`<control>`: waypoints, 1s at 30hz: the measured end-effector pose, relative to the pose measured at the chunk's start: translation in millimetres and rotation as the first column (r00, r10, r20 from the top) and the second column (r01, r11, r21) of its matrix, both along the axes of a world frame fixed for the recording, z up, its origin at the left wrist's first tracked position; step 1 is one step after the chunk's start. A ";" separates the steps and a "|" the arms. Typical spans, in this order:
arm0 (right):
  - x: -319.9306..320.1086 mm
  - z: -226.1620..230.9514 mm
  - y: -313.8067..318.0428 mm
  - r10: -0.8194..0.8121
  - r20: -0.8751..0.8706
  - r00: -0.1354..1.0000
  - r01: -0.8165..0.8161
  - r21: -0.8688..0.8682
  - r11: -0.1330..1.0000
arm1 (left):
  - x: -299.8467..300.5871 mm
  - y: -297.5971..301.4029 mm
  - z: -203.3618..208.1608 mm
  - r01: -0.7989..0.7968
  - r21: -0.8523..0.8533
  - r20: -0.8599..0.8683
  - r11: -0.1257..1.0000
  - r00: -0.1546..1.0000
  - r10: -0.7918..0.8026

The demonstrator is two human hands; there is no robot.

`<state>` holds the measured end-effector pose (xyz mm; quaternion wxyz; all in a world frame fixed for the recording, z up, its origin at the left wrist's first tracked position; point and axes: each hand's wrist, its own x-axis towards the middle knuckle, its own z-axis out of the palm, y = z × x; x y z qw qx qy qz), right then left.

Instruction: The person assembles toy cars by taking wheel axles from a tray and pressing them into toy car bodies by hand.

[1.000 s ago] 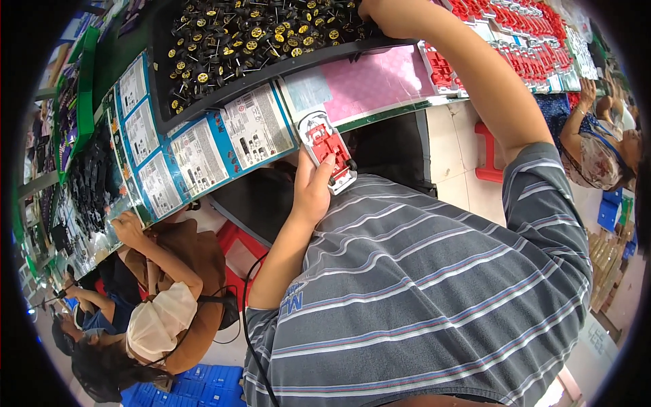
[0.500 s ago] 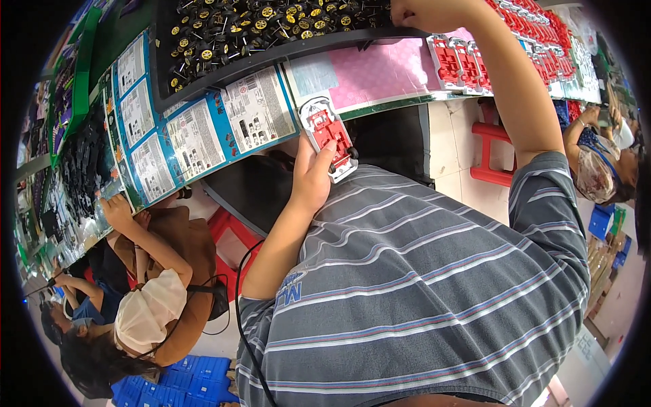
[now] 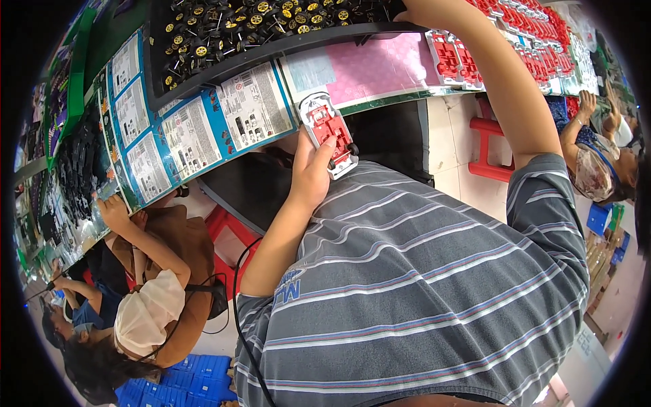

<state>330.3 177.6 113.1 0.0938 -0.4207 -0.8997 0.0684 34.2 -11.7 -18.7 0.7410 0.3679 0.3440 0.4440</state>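
Note:
My left hand [image 3: 313, 169] grips a toy car [image 3: 330, 132] with its underside up, thumb pressed on the red base. The car has a white body, and a pair of black wheels sits at its near end; none show at its far end. My right hand [image 3: 422, 12] reaches over the right end of a black tray [image 3: 271, 49], cut off by the picture's upper edge, so its fingers are mostly hidden. Heaped in that tray are black wheels [image 3: 255, 19] with yellow or silver hubs, several joined to thin metal axles.
Rows of red and white toy car bodies [image 3: 447, 57] stand on the table to the right, beside a pink sheet [image 3: 380, 68]. Printed cards [image 3: 254, 102] lie under the tabletop's clear cover. A co-worker [image 3: 152, 305] sits at the left. Red stools [image 3: 489, 150] stand below the table.
My right hand has moved slightly farther up, and less of it shows at the upper edge. The left hand still holds the toy car in nearly the same place.

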 end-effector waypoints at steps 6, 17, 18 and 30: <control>-7.2 -16.6 19.1 -0.163 0.456 0.875 0.164 0.038 0.986 | 0.7 -0.5 -2.9 0.013 -0.018 -0.001 1.000 1.000 -0.013; -66.9 10.6 -79.0 -0.457 -0.445 0.770 0.431 -0.164 0.887 | -8.1 -5.4 0.7 0.012 -0.006 -0.001 1.000 1.000 -0.012; -71.6 3.8 -89.9 -0.464 -0.431 0.774 0.378 -0.273 0.884 | -8.5 -4.6 -1.1 0.017 0.001 0.001 1.000 1.000 -0.017; -125.6 -78.9 -151.1 -0.582 -0.626 0.520 0.369 -0.450 0.813 | -7.1 -2.5 -6.6 0.115 0.050 -0.012 0.992 0.993 -0.114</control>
